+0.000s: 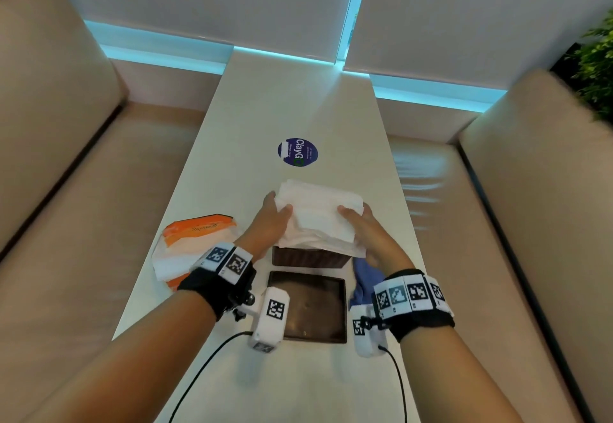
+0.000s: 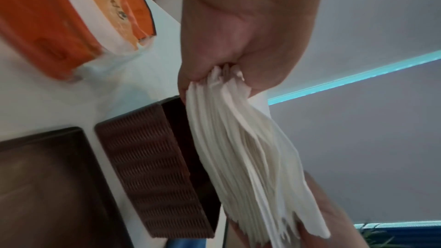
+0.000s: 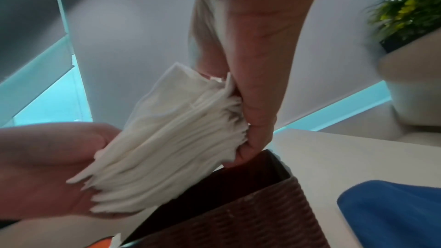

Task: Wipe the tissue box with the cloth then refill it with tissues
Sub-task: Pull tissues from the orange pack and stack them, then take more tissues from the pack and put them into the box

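Note:
A thick stack of white tissues (image 1: 318, 215) hangs just above the open brown woven tissue box (image 1: 308, 256). My left hand (image 1: 273, 220) grips the stack's left end and my right hand (image 1: 360, 223) grips its right end, thumbs on top. In the left wrist view the tissues (image 2: 241, 157) fan out beside the box (image 2: 152, 173). The right wrist view shows the stack (image 3: 171, 142) over the box's dark opening (image 3: 238, 186). The box's flat brown lid (image 1: 308, 306) lies on the table in front of the box. A blue cloth (image 1: 365, 276) lies right of the box.
An orange and white tissue packet (image 1: 192, 243), torn open, lies on the white table (image 1: 298, 107) left of the box. A round purple sticker (image 1: 297, 152) is further back. Beige sofas (image 1: 59, 157) flank the narrow table on both sides. A green plant (image 1: 597, 67) stands far right.

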The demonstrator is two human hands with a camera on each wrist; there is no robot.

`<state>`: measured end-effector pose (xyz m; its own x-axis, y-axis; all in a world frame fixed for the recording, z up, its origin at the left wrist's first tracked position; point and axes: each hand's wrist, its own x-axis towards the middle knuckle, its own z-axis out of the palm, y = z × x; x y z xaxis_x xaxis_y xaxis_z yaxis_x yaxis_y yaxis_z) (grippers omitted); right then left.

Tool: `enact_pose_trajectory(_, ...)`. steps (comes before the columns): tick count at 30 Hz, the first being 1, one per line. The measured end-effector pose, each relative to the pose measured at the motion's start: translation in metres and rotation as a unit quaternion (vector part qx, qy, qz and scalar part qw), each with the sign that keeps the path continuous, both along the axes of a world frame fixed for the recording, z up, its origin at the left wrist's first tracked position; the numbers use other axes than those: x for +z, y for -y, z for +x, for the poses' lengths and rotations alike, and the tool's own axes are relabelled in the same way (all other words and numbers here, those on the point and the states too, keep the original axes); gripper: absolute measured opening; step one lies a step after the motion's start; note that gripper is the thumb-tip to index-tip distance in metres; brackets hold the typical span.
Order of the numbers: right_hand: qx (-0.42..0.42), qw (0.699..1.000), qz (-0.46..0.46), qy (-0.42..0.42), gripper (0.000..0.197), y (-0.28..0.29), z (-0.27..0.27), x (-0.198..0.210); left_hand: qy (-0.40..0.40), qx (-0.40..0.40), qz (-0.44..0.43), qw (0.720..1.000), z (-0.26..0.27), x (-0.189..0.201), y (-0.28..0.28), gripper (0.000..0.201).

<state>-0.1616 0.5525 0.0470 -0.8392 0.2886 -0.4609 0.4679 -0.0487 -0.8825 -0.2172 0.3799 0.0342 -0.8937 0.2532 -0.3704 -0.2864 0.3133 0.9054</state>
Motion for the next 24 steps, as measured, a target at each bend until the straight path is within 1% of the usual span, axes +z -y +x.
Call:
enact_pose_trajectory(1, 0.002, 1.000, 0.018, 0.001, 0.059, -0.003, -0.004, -0.001, -0.019, -0.012, -0.021, 1.000, -0.004, -0.004, -0.005, 0.050)
enact_pose_trajectory(3, 0.019, 0.994, 0.104, 0.007, 0.058, -0.005, -0.011, -0.006, -0.041, -0.035, -0.077, 0.996, -0.009, -0.009, -0.014, 0.047)
enact_pose_trajectory(6, 0.055, 0.976, 0.209, 0.024, 0.052, -0.005, -0.017, -0.013, -0.058, -0.051, -0.151, 0.986, -0.010, -0.015, -0.024, 0.045)
enact_pose_trajectory(10, 0.094, 0.953, 0.286, 0.045, 0.051, 0.001, -0.021, -0.014, -0.099, -0.079, -0.241, 0.962, -0.010, -0.024, -0.031, 0.037)
enact_pose_trajectory(11, 0.100, 0.948, 0.297, 0.051, 0.052, 0.004, -0.021, -0.015, -0.111, -0.083, -0.262, 0.955, -0.009, -0.026, -0.034, 0.038)
enact_pose_trajectory(13, 0.101, 0.943, 0.311, 0.053, 0.051, 0.011, -0.021, -0.019, -0.120, -0.077, -0.290, 0.946, -0.004, -0.026, -0.038, 0.049)
enact_pose_trajectory(14, 0.097, 0.943, 0.316, 0.050, 0.050, 0.013, -0.020, -0.021, -0.120, -0.070, -0.289, 0.947, -0.002, -0.026, -0.039, 0.057)
enact_pose_trajectory(16, 0.084, 0.944, 0.317, 0.042, 0.049, 0.017, -0.019, -0.026, -0.120, -0.051, -0.256, 0.958, 0.002, -0.025, -0.037, 0.069)
enact_pose_trajectory(18, 0.072, 0.949, 0.303, 0.038, 0.049, 0.020, -0.019, -0.029, -0.120, -0.034, -0.209, 0.970, 0.009, -0.021, -0.033, 0.075)
enact_pose_trajectory(19, 0.065, 0.953, 0.294, 0.035, 0.049, 0.021, -0.019, -0.031, -0.138, -0.030, -0.195, 0.971, 0.013, -0.021, -0.029, 0.077)
enact_pose_trajectory(20, 0.056, 0.956, 0.287, 0.031, 0.049, 0.023, -0.019, -0.033, -0.162, -0.032, -0.191, 0.968, 0.019, -0.020, -0.023, 0.077)
enact_pose_trajectory(22, 0.046, 0.957, 0.287, 0.017, 0.047, 0.027, -0.018, -0.037, -0.220, -0.050, -0.205, 0.952, 0.033, -0.022, -0.007, 0.074)
enact_pose_trajectory(24, 0.054, 0.951, 0.304, 0.014, 0.048, 0.031, -0.016, -0.040, -0.289, -0.072, -0.202, 0.933, 0.057, -0.018, 0.017, 0.064)
